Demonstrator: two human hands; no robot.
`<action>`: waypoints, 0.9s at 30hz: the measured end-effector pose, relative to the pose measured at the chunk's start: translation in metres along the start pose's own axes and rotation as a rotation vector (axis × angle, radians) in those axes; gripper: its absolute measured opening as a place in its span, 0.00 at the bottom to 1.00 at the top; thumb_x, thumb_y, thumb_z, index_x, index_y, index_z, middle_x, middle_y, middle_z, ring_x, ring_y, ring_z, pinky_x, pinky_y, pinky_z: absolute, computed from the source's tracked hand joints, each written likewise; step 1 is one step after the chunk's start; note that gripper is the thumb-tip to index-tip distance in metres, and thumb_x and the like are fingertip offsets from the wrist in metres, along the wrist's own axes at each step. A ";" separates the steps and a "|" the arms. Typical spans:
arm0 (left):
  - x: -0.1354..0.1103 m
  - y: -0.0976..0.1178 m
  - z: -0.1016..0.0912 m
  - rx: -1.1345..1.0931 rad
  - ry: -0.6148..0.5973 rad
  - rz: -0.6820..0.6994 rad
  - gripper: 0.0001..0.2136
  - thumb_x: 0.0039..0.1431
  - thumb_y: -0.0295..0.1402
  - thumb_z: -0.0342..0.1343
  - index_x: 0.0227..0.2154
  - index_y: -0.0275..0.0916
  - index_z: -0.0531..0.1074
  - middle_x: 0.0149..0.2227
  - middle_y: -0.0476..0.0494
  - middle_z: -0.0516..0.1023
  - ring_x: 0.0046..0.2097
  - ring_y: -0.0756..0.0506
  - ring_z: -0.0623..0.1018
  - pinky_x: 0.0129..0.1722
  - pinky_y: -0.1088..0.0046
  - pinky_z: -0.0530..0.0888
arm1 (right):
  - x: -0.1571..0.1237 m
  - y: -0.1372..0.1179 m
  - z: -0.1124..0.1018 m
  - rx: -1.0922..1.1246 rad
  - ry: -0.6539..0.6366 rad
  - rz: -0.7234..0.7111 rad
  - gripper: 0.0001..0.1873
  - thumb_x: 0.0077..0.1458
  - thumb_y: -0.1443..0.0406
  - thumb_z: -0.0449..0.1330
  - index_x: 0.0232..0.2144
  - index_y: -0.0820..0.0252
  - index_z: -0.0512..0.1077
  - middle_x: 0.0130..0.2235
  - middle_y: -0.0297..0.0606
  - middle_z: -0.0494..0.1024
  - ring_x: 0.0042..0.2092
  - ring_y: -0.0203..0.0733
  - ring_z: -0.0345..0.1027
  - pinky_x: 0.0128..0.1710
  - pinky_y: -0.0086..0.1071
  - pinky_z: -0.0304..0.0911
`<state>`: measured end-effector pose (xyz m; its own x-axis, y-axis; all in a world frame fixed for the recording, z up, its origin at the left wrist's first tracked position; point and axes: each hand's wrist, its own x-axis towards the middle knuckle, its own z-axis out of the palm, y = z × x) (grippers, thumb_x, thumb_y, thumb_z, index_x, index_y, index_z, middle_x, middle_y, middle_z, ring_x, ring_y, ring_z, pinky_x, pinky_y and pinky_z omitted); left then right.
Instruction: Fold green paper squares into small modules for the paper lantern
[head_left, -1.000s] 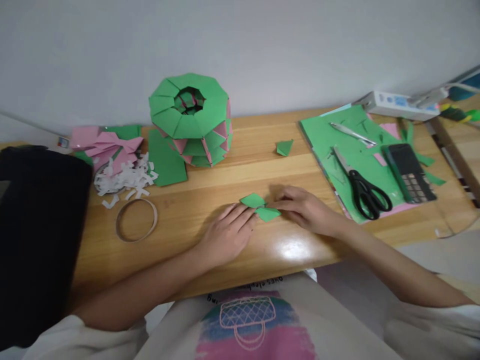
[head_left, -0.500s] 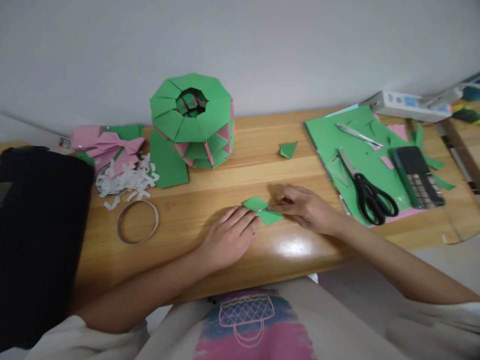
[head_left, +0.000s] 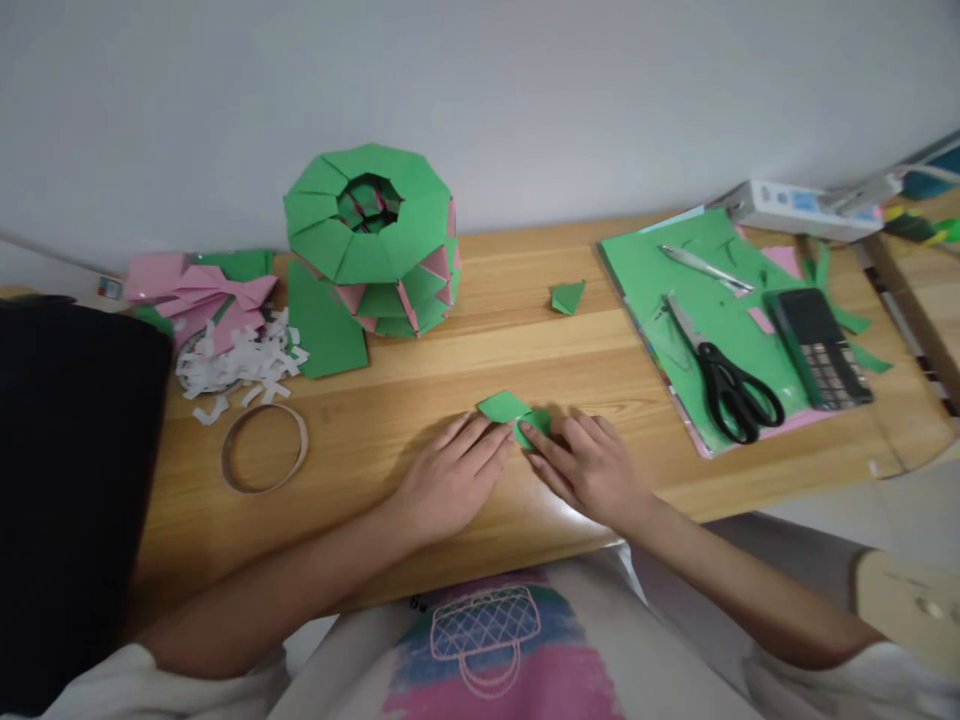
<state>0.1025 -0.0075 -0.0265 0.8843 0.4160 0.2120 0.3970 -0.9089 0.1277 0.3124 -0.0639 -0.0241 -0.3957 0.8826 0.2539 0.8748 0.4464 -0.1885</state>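
Note:
A small folded green paper piece (head_left: 504, 406) with two leaf-like flaps lies on the wooden table. My left hand (head_left: 456, 473) rests flat beside it, fingers extended, fingertips at the paper's lower left edge. From the other side, my right hand (head_left: 592, 468) presses its index finger on the right flap, while its other fingers are partly bent. Part of that flap is hidden under the right fingers. Farther back on the table stands another small folded green piece (head_left: 568, 297).
A round green-and-pink paper structure (head_left: 420, 215) stands at the back. Leftward are pink folded papers (head_left: 217, 290), white scraps (head_left: 240, 360), a tape ring (head_left: 301, 450) and a black bag (head_left: 75, 480). Rightward, scissors (head_left: 731, 390), a pen (head_left: 705, 268) and a calculator (head_left: 819, 350) lie over green sheets.
My right hand has shifted down and turned, and its index finger now presses on the right flap. My left hand has stayed nearly in place. The view has shifted slightly.

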 end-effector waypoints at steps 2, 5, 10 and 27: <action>0.001 -0.001 -0.001 -0.042 -0.004 -0.013 0.15 0.65 0.27 0.47 0.50 0.31 0.72 0.53 0.39 0.77 0.55 0.40 0.73 0.57 0.59 0.68 | -0.003 0.000 0.006 0.024 0.020 0.060 0.17 0.62 0.62 0.53 0.47 0.65 0.75 0.31 0.46 0.73 0.33 0.45 0.63 0.31 0.38 0.57; 0.001 -0.003 -0.004 -0.113 -0.006 -0.032 0.14 0.64 0.28 0.48 0.49 0.33 0.74 0.52 0.40 0.78 0.54 0.40 0.74 0.56 0.59 0.69 | -0.008 0.001 0.011 0.060 0.035 0.135 0.17 0.62 0.62 0.53 0.47 0.65 0.74 0.35 0.47 0.75 0.35 0.46 0.65 0.33 0.39 0.60; -0.001 -0.004 -0.003 -0.095 0.077 -0.026 0.15 0.63 0.29 0.46 0.48 0.34 0.75 0.50 0.40 0.79 0.50 0.40 0.77 0.52 0.58 0.74 | -0.001 -0.002 0.012 0.103 0.159 0.310 0.15 0.60 0.63 0.54 0.47 0.62 0.71 0.43 0.49 0.75 0.43 0.48 0.69 0.38 0.38 0.66; 0.034 -0.001 -0.141 -0.693 0.558 -0.397 0.23 0.56 0.27 0.56 0.56 0.42 0.66 0.56 0.38 0.74 0.51 0.41 0.77 0.48 0.63 0.78 | 0.080 0.010 -0.128 0.530 0.409 0.045 0.04 0.57 0.66 0.59 0.30 0.59 0.71 0.28 0.34 0.74 0.30 0.36 0.67 0.32 0.30 0.64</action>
<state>0.0977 0.0112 0.1168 0.4033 0.8043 0.4363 0.2504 -0.5556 0.7929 0.3253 -0.0079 0.1160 -0.1327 0.8216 0.5544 0.5907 0.5147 -0.6214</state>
